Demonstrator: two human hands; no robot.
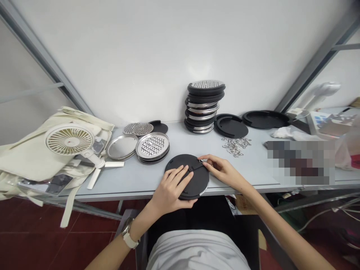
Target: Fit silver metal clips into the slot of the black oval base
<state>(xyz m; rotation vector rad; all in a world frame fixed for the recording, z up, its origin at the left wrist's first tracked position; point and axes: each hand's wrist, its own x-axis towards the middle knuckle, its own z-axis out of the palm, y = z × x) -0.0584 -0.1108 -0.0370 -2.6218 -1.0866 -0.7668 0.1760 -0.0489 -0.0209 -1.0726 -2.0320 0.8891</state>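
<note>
A round black plastic grater holder (194,186) with a metal rim lies at the table's front edge. My left hand (173,185) rests across it, fingers spread on its top and thumb at its near rim, gripping it. At its upper right edge, my right hand (221,170) pinches a small metal clip (200,161), mostly hidden by the fingertips. Behind my right hand is a loose pile of small metal clips (236,146). To the left of the holder stands a stack of round metal grater plates (153,145), beside a stack of smooth metal discs (121,147).
A tall stack of black and metal discs (204,108) stands against the wall. Black round holders (233,126) and a larger black tray (267,119) sit to its right. A white fan (70,139) and cream bag (30,157) occupy the left end. Plastic bags (347,142) lie right.
</note>
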